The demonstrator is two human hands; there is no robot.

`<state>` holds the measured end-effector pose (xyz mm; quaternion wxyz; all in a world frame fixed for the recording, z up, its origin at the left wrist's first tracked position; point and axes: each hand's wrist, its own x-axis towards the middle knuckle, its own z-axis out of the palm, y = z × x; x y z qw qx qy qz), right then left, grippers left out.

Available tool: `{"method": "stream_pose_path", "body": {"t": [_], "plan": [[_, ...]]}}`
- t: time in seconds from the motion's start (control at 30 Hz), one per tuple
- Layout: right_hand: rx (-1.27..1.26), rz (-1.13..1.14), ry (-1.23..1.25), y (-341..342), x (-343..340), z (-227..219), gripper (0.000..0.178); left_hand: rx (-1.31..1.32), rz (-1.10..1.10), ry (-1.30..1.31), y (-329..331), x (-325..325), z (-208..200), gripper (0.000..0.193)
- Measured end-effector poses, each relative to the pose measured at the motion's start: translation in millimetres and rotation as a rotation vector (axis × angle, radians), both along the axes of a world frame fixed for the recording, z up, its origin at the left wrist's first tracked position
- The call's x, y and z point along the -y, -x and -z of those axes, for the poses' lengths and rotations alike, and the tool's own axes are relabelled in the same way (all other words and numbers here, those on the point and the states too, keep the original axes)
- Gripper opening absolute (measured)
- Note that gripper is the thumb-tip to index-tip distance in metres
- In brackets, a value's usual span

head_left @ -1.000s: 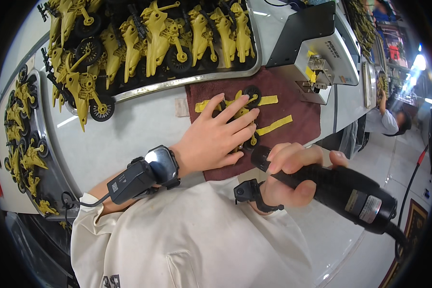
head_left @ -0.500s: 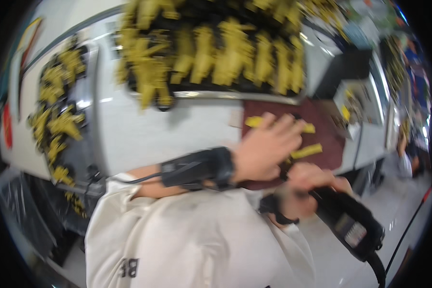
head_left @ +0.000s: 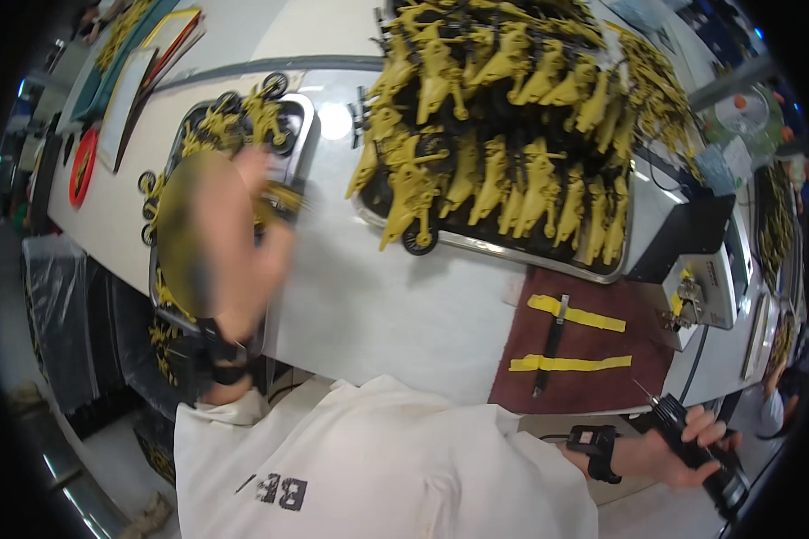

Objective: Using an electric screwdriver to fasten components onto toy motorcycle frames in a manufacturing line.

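At the right edge of the bench, my right hand (head_left: 679,454) is wrapped round a black electric screwdriver (head_left: 706,463). The thin bit points up and left, toward the dark red mat (head_left: 593,391). My left hand (head_left: 243,251) is over the left metal tray (head_left: 304,121), smeared by motion. Between its fingers and thumb is a blurred yellow-and-black toy motorcycle (head_left: 283,201), its details lost. Other yellow toy motorcycles (head_left: 265,115) with black wheels lie in that tray. On the mat, two yellow strips (head_left: 580,363) cross a dark bar (head_left: 555,346).
A large metal tray (head_left: 494,254) heaped with yellow motorcycle pieces stands at the back middle. Right of the mat is a grey box-shaped device (head_left: 706,292) with a black panel (head_left: 683,235). A red ring-shaped dish (head_left: 83,169) sits at far left; plastic-covered crates (head_left: 58,305) stand below.
My left hand has swung from the mat to the left tray. My right hand has moved away to the right with the screwdriver. The view has turned, uncovering the mat.
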<state>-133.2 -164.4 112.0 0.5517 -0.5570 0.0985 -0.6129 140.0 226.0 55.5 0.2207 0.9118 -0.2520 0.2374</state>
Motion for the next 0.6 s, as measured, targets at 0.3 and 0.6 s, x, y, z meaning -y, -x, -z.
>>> {"method": "stream_pose_path", "body": {"t": [0.3,0.6], "plan": [[-0.013,-0.069,-0.111,0.4,-12.1,17.4,0.052,-0.006,0.306,-0.091,-4.9,59.8,-35.1,0.089],[0.004,0.150,-0.140,3.7,-13.9,21.8,0.065,-0.233,0.368,-0.403,8.3,109.6,-19.1,0.065]]}}
